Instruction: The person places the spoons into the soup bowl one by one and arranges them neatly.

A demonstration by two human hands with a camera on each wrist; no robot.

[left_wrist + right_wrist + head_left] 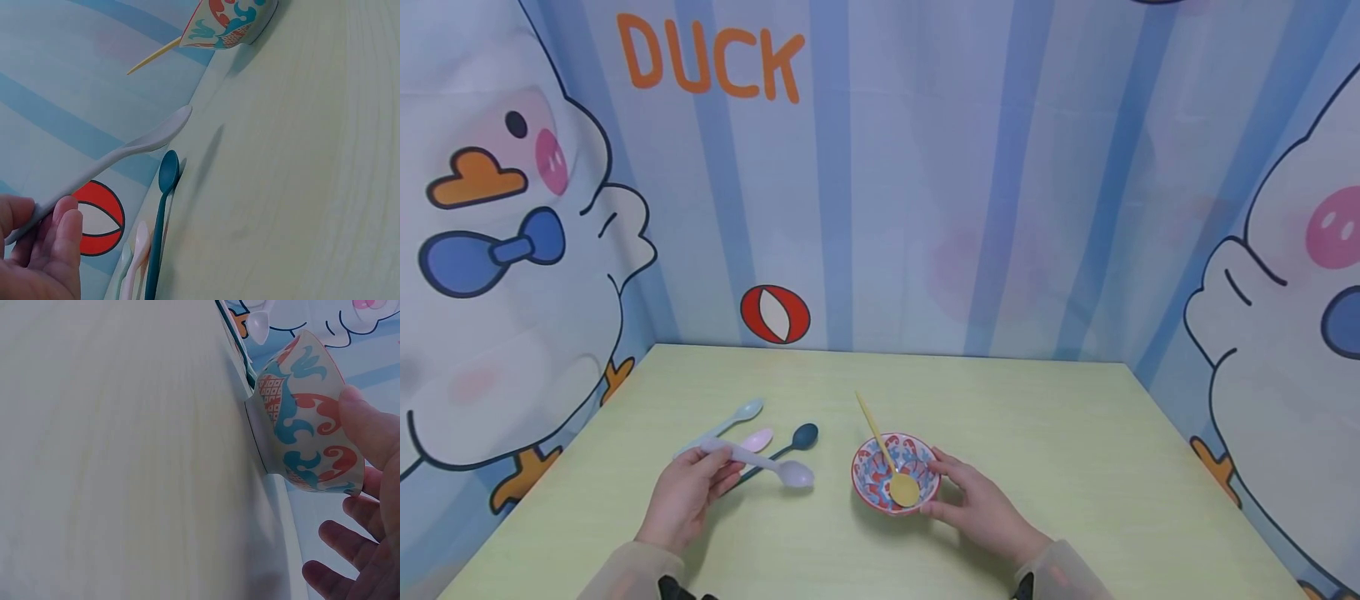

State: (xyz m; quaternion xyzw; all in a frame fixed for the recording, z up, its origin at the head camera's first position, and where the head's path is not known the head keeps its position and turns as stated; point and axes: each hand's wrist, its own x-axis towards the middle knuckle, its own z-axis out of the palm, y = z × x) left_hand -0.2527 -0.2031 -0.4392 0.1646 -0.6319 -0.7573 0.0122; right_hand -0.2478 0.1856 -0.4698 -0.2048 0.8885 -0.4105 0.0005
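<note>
My left hand pinches a pale lilac spoon by its handle, holding it above the table with the spoon's bowl end pointing right. Under and behind it lie a dark teal spoon, a pink spoon and a light blue spoon. To the right stands a small patterned bowl, red, blue and white, upright on the table. Thumb and fingers of my right hand grip its right side at the rim. A yellow spoon rests inside, its handle leaning over the far rim.
The pale green-yellow table ends at a striped blue curtain printed with ducks, a ball and lettering. Similar printed cloth hangs along the left and right sides.
</note>
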